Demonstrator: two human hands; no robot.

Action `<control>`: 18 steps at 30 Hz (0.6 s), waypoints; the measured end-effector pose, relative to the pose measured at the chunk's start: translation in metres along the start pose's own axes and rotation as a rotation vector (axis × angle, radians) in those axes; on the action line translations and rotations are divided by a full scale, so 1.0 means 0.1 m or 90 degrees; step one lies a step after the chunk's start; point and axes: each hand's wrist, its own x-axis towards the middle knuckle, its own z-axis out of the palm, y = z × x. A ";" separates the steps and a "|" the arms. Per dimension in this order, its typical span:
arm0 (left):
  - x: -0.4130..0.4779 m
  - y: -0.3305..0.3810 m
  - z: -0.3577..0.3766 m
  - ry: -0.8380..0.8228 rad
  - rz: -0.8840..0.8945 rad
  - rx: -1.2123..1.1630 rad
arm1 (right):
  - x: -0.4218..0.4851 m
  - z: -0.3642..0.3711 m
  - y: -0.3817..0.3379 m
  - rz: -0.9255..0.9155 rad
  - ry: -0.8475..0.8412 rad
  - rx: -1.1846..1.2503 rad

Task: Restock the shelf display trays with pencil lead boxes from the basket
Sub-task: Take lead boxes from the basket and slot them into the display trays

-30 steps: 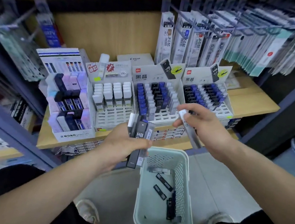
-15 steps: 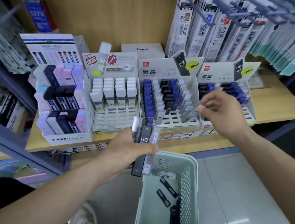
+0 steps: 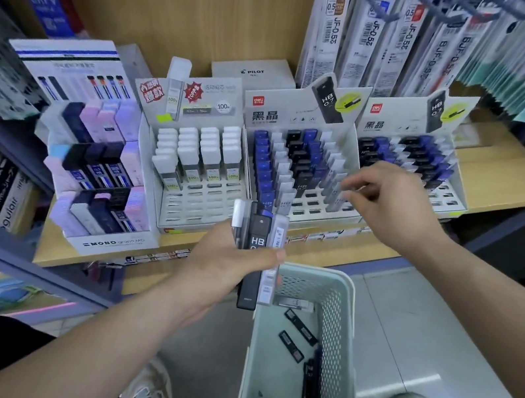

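My left hand (image 3: 226, 262) grips a bundle of pencil lead boxes (image 3: 254, 253) upright above the basket: a white one, a black one marked HB and a clear one. My right hand (image 3: 393, 200) hovers with loosely spread fingers over the right columns of the middle display tray (image 3: 302, 118), which holds blue, black and clear boxes. A clear lead box (image 3: 333, 200) stands in that tray's right column just by my fingertips. The pale green basket (image 3: 334, 301) sits on the floor below, with several black lead boxes (image 3: 299, 332) lying inside.
A second tray of blue and black boxes (image 3: 402, 125) stands to the right, and a tray of white boxes (image 3: 190, 207) to the left. Left of those is a Mono display stand (image 3: 107, 244). Refill packs (image 3: 369, 32) hang on hooks above. My shoes flank the basket.
My right hand carried a clear lead box from near the basket up to the middle tray, and its fingers are now spread with the box standing in a slot. The left hand's bundle stayed put.
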 end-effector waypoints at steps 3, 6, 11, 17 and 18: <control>-0.03 0.01 -0.01 -0.008 0.014 0.001 | -0.03 -0.02 -0.11 -0.006 0.044 -0.015; -0.04 0.02 -0.02 -0.008 0.024 -0.007 | -0.13 -0.06 -0.43 0.031 0.008 0.149; -0.07 0.06 0.04 -0.030 0.054 -0.022 | -0.35 0.07 -0.82 0.084 -0.200 0.398; -0.08 0.07 0.12 -0.045 0.070 -0.008 | -0.35 0.02 -0.75 0.116 -0.221 0.440; -0.07 0.07 0.11 -0.034 0.062 -0.010 | -0.34 0.00 -0.73 0.126 -0.211 0.460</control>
